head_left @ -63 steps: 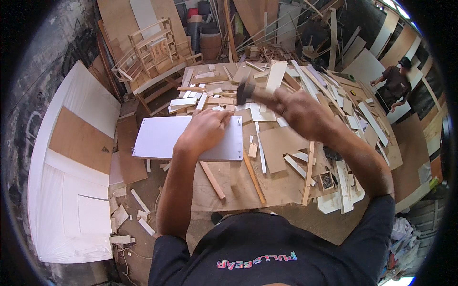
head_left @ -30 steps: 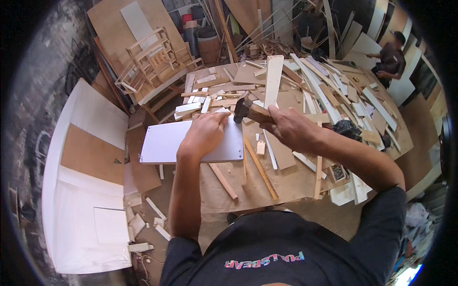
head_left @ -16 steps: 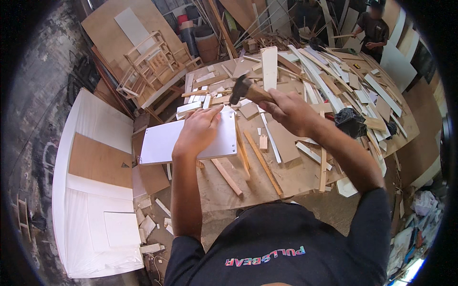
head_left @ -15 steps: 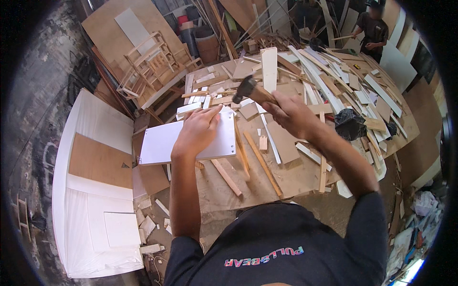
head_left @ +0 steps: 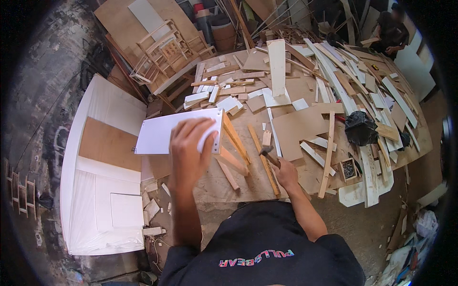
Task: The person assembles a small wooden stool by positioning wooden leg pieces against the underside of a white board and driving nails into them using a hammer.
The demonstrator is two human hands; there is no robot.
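Observation:
A white board (head_left: 155, 136) with small dark fastener heads near its right-hand corners rests on light wooden legs (head_left: 234, 138), like a small stool or table. Over the board's right part is my left hand (head_left: 191, 148), smeared a little by motion, its thumb apart from the fingers and nothing visible in its grasp. Whether it touches the board I cannot tell. My right hand (head_left: 287, 175) grips the wooden handle of a hammer (head_left: 267, 150), lowered over the worktable beside a loose wooden strip (head_left: 264, 162). A small pale wooden block (head_left: 266, 138) lies just beyond the hammer head.
Wood offcuts and long strips cover much of the worktable (head_left: 210, 193). A tall white board (head_left: 276, 66) stands upright there. To the right are a black plastic bag (head_left: 360, 128) and a box of nails (head_left: 349, 168). Another person (head_left: 392, 31) is at the far right.
My right hand has brought the hammer down from its raised position to low over the table. My left hand has shifted on the board, its fingers now lifted and spread. The view has turned slightly.

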